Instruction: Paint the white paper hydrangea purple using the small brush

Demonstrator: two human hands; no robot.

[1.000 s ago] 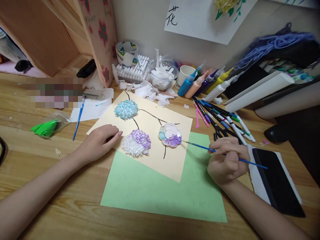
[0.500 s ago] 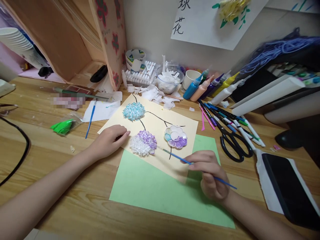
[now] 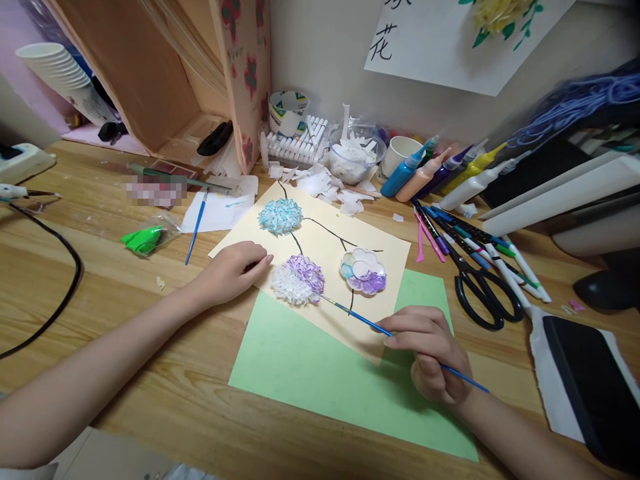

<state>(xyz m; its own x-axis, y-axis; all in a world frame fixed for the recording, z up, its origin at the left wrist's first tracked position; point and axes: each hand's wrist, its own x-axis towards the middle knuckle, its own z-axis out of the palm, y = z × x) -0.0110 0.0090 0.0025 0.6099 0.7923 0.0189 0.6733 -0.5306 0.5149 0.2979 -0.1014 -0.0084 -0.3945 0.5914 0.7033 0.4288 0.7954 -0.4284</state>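
My right hand (image 3: pixel 440 353) pinches a thin blue paintbrush (image 3: pixel 360 317). Its bristle end meets the lower right edge of a ruffled paper flower (image 3: pixel 297 280), purple at the upper right and white elsewhere. Just right of that flower, a petal-shaped paint palette (image 3: pixel 364 272) carries purple and some blue paint. My left hand (image 3: pixel 235 270) rests with loosely curled fingers on the left edge of the cream paper (image 3: pixel 325 237), holding nothing visible. Farther up the paper is a blue-and-white ruffled flower (image 3: pixel 280 217), with dark stem lines drawn around it.
Green paper (image 3: pixel 320 373) lies under the cream sheet. Black scissors (image 3: pixel 483 293) and several pens are at the right, near a dark phone-like slab (image 3: pixel 590 387). Paint bottles (image 3: pixel 407 170) and a bowl of paper scraps (image 3: pixel 355 157) stand behind. Another brush (image 3: pixel 197 227) lies left.
The brush tip has moved left from beside the palette onto the flower's edge. The whole view has shifted slightly; my left hand stays on the paper.
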